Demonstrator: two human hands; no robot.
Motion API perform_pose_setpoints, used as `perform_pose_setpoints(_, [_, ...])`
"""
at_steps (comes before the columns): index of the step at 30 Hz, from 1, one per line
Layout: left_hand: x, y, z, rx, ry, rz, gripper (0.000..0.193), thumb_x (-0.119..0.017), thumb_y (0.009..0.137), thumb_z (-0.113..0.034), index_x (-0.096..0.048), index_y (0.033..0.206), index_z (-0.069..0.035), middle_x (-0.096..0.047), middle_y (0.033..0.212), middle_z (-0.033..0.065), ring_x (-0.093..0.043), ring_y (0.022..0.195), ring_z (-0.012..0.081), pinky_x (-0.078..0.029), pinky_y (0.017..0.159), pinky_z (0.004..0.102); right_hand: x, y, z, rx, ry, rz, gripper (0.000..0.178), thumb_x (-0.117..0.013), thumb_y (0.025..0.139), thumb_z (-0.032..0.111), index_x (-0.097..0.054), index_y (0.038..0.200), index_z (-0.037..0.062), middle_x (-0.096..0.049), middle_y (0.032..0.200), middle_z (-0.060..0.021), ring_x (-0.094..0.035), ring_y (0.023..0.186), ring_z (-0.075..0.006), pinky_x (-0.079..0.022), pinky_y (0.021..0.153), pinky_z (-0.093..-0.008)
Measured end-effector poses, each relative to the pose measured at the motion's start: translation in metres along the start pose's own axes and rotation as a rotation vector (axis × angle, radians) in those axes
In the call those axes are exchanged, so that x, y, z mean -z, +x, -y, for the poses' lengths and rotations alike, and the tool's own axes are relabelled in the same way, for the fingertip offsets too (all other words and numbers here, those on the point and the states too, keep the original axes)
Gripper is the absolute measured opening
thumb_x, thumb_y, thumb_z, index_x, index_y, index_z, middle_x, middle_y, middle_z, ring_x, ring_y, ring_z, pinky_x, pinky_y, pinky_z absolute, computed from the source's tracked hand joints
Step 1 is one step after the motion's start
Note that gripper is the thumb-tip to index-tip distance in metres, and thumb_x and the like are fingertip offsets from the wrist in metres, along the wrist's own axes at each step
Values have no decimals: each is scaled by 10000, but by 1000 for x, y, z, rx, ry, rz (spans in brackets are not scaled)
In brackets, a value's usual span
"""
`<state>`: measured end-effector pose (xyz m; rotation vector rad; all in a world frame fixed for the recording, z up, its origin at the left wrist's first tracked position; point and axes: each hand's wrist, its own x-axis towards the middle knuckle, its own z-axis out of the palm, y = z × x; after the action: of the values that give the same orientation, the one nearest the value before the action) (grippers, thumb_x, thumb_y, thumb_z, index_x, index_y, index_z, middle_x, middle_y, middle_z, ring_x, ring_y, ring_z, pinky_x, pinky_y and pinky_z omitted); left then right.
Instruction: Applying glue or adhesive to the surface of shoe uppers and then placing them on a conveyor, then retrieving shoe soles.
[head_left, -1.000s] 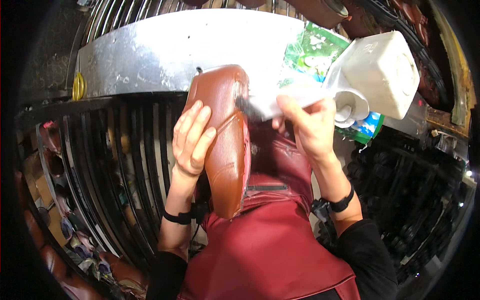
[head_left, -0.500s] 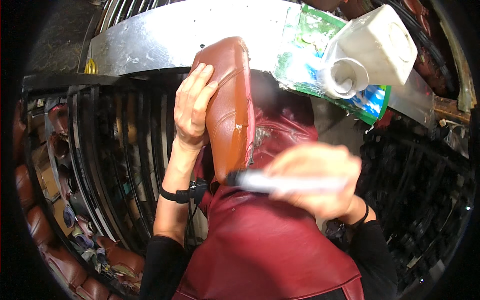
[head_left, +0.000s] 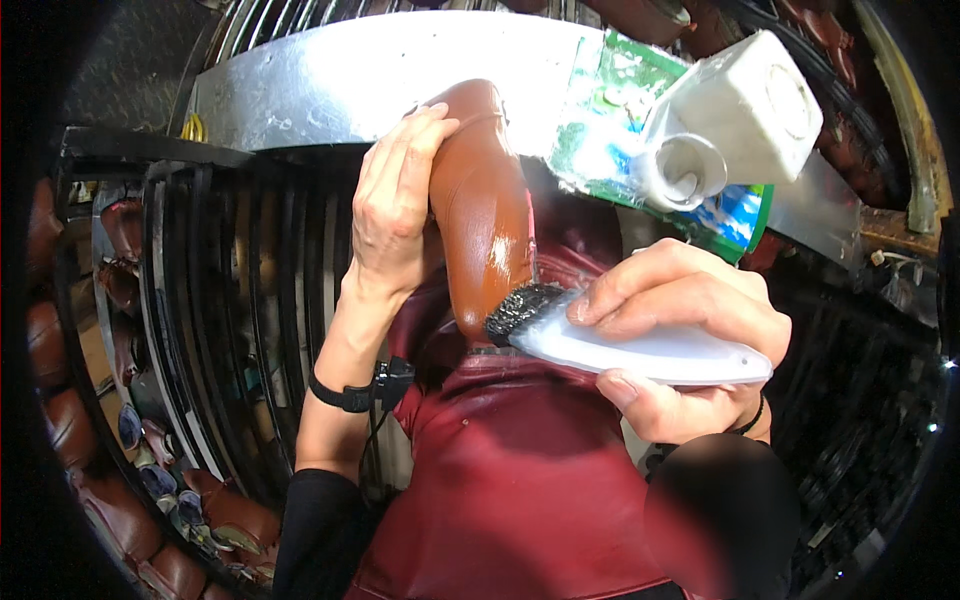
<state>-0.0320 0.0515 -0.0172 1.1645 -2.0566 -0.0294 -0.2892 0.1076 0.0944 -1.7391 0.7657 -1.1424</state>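
While in one hand point(head_left: 715, 310) (right), one brush point(head_left: 595, 345)

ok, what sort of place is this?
Probably a footwear workshop: a black-bristled brush against what looks like a brown leather shoe upper, and similar brown leather pieces at lower left.

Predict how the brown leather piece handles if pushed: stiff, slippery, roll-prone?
Probably fairly stiff: the brown leather piece shows a full, rounded form under the left hand. Possibly slippery near the brush, where its surface shines. Its curved sides suggest it could rock or roll if pushed.
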Motion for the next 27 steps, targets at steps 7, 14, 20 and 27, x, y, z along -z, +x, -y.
perform_pose_setpoints(7, [25, 58, -3, 231, -175, 165, 564, -738, 734, 61, -597, 1273, -24, -704, 1203, 198, -672, 1161, 400, -532, 987, 444, 25, 50, 1, 156, -114, -26, 237, -738, 682, 111, -700, 868, -30, -747, 927, -205, -738, 797, -270, -583, 788, -367])
perform_pose_setpoints(14, [31, 99, 13, 279, -418, 309, 863, -919, 584, 81, -544, 1351, -51, -718, 1145, 206, -689, 1144, 409, -560, 954, 436, 45, 79, -46, 238, -5, -141, 289, -738, 703, -10, -723, 984, -75, -749, 1023, -209, -734, 942, -286, -571, 859, -369])
perform_pose_setpoints(20, [-14, 60, 79, 814, -962, 103, 1046, -933, 510, 144, -542, 1466, -23, -661, 1321, 97, -668, 1187, 262, -576, 1008, 438, 36, 7, -95, -297, 154, -489, 120, -740, 889, -5, -737, 997, -57, -744, 931, -110, -709, 795, -154, -559, 698, -275])
perform_pose_setpoints(27, [10, -3, 41, 591, -1189, -143, 885, -806, 680, 1, -477, 1497, 83, -573, 1463, 252, -557, 1369, 371, -397, 1194, 498, 43, -55, -97, -215, -74, -1043, 168, -742, 991, 102, -707, 1052, -51, -698, 795, -80, -666, 587, -136, -513, 499, -244])
